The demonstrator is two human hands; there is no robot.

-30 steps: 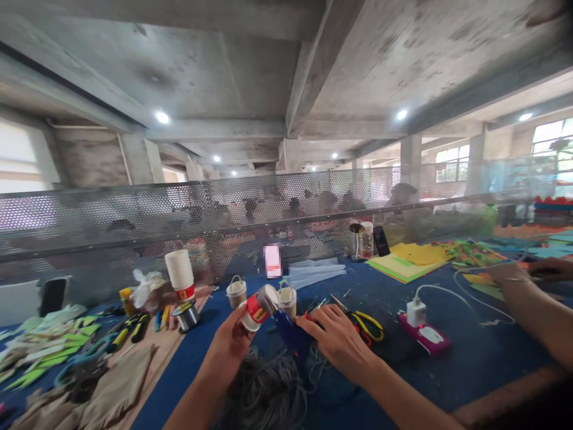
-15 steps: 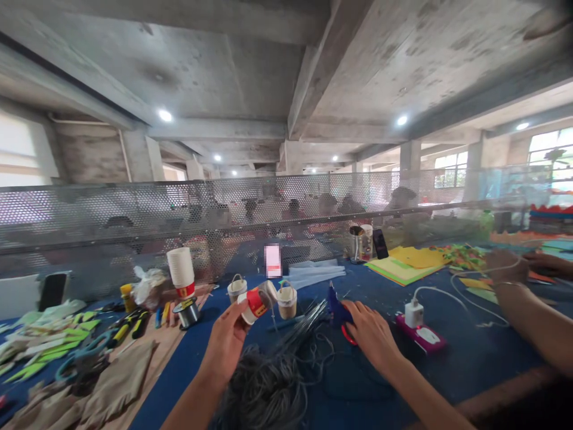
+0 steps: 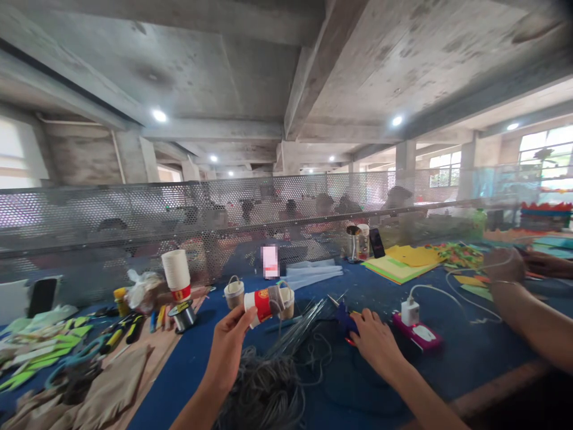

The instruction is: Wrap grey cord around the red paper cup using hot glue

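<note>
My left hand (image 3: 233, 334) is closed round a red and white paper cup (image 3: 262, 304), which lies sideways in the air. Grey cord (image 3: 276, 301) is wound about its right end, and a strand hangs down. My right hand (image 3: 376, 337) rests over a blue glue gun (image 3: 345, 319) low at the tabletop, its nozzle pointing up and left. Part of the gun is hidden under my fingers. Behind the held cup stand two small cord-covered buckets with handles, one on the left (image 3: 234, 294) and one partly covered (image 3: 289, 303).
A heap of grey cord (image 3: 268, 388) and clear glue sticks (image 3: 304, 325) lie between my arms. Stacked paper cups (image 3: 175, 272), a wire spool (image 3: 183, 316) and gloves (image 3: 114, 379) are leftward. A purple power strip (image 3: 418, 332) and another person's arm (image 3: 523, 316) are rightward.
The paper cup has turned closer to level in my left hand. The glue gun has tipped over lower under my right hand, from a more upright position. The view has shifted slightly.
</note>
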